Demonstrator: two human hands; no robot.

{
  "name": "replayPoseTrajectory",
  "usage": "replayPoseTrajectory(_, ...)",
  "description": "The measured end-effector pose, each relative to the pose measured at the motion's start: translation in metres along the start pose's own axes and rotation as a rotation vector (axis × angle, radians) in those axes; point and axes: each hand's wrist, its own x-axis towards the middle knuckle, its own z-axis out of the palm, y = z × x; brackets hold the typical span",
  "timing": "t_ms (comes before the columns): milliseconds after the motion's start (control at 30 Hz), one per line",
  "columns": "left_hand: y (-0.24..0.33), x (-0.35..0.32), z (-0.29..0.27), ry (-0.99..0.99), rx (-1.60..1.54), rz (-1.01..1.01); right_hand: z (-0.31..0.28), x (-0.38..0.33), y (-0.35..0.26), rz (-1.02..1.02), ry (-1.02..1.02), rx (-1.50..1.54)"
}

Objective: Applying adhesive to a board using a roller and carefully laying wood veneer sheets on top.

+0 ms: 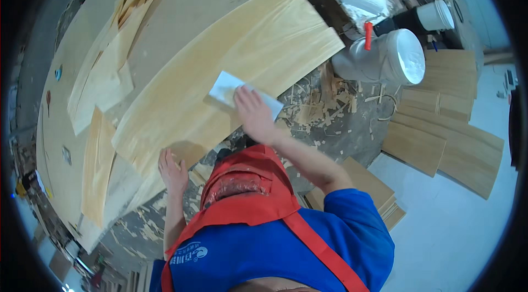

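Note:
A long, pale wood veneer sheet (176, 94) lies slantwise across the worktable in front of me. My right hand (254, 113) is over its near part, closed on a white rectangular plate (223, 85). The fingers lie across the plate's top, and its two ends stick out on either side; the thumb is hidden. At the near edge of the veneer, to the left, my left hand (174, 172) rests with its fingers apart and nothing held. A narrow veneer strip (98, 168) lies left of that hand.
Torn veneer pieces (104, 83) lie on the far left of the table (181, 22). Right of the table stands a white bucket (404, 58) with a red-handled tool (368, 36) at its rim. Wood scraps (319, 102) litter the floor, and flat boards (440, 143) are stacked at the right.

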Motion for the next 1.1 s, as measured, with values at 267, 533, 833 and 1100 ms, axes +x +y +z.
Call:
replayPoseTrajectory(267,-0.065,-0.042,-0.027,0.252,-0.168,-0.017,0.006,0.012,0.013,0.369,0.171,-0.227)
replayPoseTrajectory(533,-0.148,-0.09,-0.035,0.398,-0.459,-0.501,0.079,0.002,-0.269,-0.28,-0.199,0.26)
replayPoseTrajectory(833,-0.203,-0.137,-0.032,0.399,-0.81,-0.818,0.075,0.002,-0.26,-0.256,-0.227,0.029)
replayPoseTrajectory(1100,-0.245,-0.052,-0.018,0.5,-0.627,-0.569,0.092,0.014,-0.335,-0.52,-0.292,0.173)
